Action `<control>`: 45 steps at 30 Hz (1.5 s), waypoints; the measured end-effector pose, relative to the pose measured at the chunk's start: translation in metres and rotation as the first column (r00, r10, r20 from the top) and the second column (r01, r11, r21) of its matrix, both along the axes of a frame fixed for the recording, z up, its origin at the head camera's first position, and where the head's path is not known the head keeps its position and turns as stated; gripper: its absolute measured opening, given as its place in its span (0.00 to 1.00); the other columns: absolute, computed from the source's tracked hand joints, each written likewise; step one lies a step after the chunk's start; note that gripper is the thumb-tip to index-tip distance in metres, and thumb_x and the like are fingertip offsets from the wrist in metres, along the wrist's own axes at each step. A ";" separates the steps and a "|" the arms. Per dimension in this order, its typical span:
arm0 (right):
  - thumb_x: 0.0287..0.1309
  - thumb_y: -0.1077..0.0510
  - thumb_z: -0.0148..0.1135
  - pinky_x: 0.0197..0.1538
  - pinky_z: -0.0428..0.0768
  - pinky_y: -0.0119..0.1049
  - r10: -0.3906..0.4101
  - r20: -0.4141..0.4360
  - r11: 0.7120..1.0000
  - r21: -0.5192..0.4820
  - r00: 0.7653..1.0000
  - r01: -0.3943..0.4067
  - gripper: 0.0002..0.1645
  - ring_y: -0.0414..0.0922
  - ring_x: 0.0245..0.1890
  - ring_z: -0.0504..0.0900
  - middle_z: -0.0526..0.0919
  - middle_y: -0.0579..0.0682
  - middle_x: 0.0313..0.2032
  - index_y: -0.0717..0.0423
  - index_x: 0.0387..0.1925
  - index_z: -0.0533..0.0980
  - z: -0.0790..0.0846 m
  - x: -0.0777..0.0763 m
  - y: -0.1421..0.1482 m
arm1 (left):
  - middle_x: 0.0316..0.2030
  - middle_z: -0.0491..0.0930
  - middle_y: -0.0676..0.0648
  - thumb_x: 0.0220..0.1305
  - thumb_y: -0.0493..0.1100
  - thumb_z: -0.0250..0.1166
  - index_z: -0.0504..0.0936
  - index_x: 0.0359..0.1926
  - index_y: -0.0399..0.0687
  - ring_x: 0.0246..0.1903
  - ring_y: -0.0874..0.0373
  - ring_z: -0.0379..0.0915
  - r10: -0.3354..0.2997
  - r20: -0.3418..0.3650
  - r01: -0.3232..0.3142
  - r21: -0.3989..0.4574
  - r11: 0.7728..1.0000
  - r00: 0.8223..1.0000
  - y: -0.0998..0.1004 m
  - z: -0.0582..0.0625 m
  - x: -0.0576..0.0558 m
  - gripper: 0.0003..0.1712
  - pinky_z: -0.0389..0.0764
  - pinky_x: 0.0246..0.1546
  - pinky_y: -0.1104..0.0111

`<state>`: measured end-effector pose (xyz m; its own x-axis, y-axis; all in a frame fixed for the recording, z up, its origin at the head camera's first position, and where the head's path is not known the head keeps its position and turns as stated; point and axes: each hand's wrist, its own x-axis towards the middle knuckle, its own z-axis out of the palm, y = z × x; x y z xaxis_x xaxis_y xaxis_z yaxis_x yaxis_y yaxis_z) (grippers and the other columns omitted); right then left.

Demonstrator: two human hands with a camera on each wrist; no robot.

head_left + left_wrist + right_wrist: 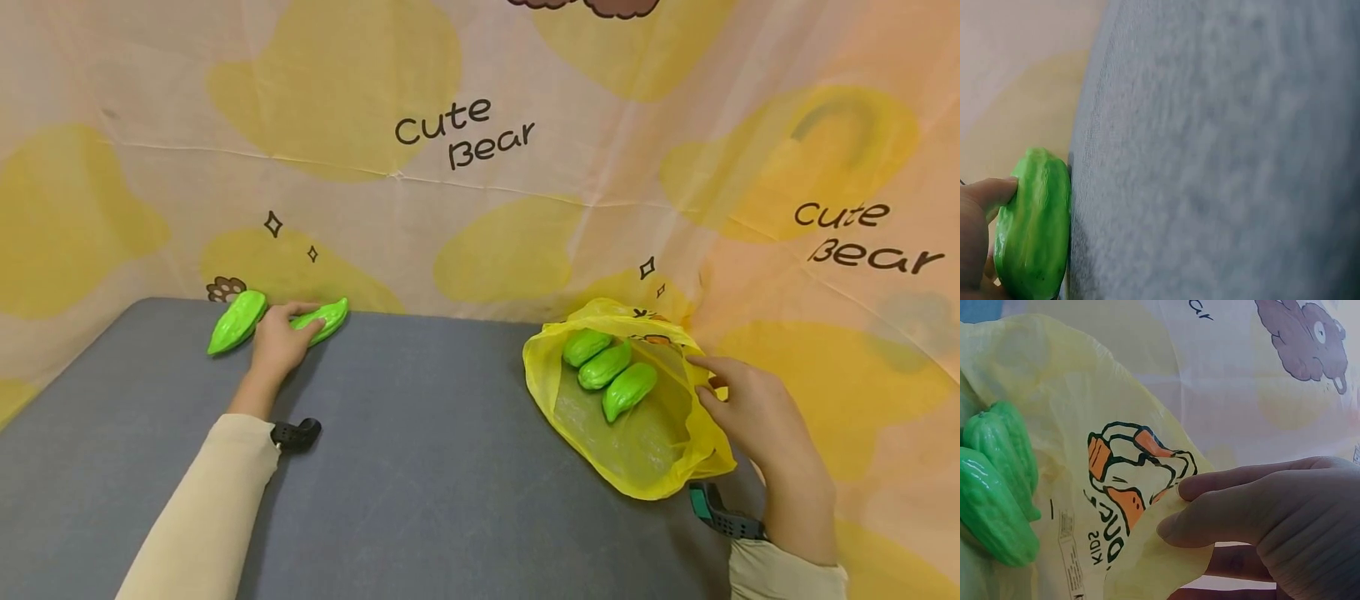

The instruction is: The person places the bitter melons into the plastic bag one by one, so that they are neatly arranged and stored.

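At the back left of the table, my left hand (pixel 281 337) grips a glossy green bitter melon (pixel 322 322) between thumb and fingers. The left wrist view shows this ridged bitter melon (pixel 1035 225) close against the tabletop, with the thumb on its side. Just left of that hand lies another bitter melon (pixel 237 322). On the right, a yellow plastic bag (pixel 551 400) lies with its mouth spread wide. Three bitter melons (pixel 606 367) rest inside it. My right hand (pixel 761 408) pinches the bag's right edge, beside the printed cartoon duck (pixel 1132 469).
The grey tabletop (pixel 405 433) stretches between the two hands. A printed fabric backdrop (pixel 360 225) rises along its back edge and right side. Black straps (pixel 296 435) circle both wrists.
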<state>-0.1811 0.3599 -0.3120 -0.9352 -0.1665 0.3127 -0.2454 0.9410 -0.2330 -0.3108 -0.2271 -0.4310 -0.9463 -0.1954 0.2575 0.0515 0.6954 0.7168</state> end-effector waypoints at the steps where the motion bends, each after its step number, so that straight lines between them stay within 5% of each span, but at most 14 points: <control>1: 0.58 0.67 0.66 0.24 0.66 0.31 -0.001 -0.002 1.000 0.002 1.000 0.001 0.25 0.60 0.35 0.85 0.87 0.69 0.43 0.63 0.59 0.79 0.000 0.000 0.000 | 0.63 0.75 0.30 0.71 0.47 0.63 0.81 0.61 0.39 0.66 0.31 0.66 0.001 0.002 -0.001 0.000 1.000 1.000 0.001 0.000 0.000 0.23 0.66 0.65 0.38; 20: 0.58 0.66 0.64 0.25 0.67 0.31 0.004 -0.002 1.000 0.006 1.000 -0.004 0.25 0.60 0.35 0.85 0.87 0.68 0.43 0.63 0.59 0.79 -0.002 -0.001 0.000 | 0.59 0.75 0.29 0.69 0.49 0.65 0.85 0.58 0.45 0.62 0.32 0.68 0.072 0.022 -0.074 0.103 0.992 0.997 0.024 -0.009 0.005 0.21 0.67 0.63 0.43; 37: 0.58 0.66 0.64 0.25 0.67 0.31 0.002 -0.007 1.000 0.012 1.000 -0.002 0.25 0.60 0.34 0.85 0.87 0.68 0.40 0.63 0.59 0.79 0.000 0.000 0.000 | 0.63 0.79 0.37 0.68 0.47 0.65 0.86 0.56 0.47 0.67 0.38 0.70 0.040 -0.001 -0.039 0.144 0.989 0.999 0.072 -0.016 -0.004 0.19 0.69 0.67 0.45; 45: 0.59 0.67 0.65 0.25 0.68 0.32 0.006 0.008 1.000 0.004 1.000 -0.006 0.25 0.61 0.36 0.85 0.86 0.69 0.45 0.64 0.59 0.79 0.002 0.000 -0.002 | 0.62 0.79 0.40 0.68 0.49 0.65 0.86 0.56 0.51 0.65 0.39 0.71 -0.024 0.017 0.022 0.088 0.996 1.000 0.101 -0.012 -0.007 0.18 0.71 0.64 0.45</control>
<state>-0.1814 0.3582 -0.3103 -0.9367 -0.1734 0.3041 -0.2492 0.9404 -0.2314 -0.3175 -0.1262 -0.4429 -0.9551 -0.1948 0.2234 0.0534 0.6283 0.7762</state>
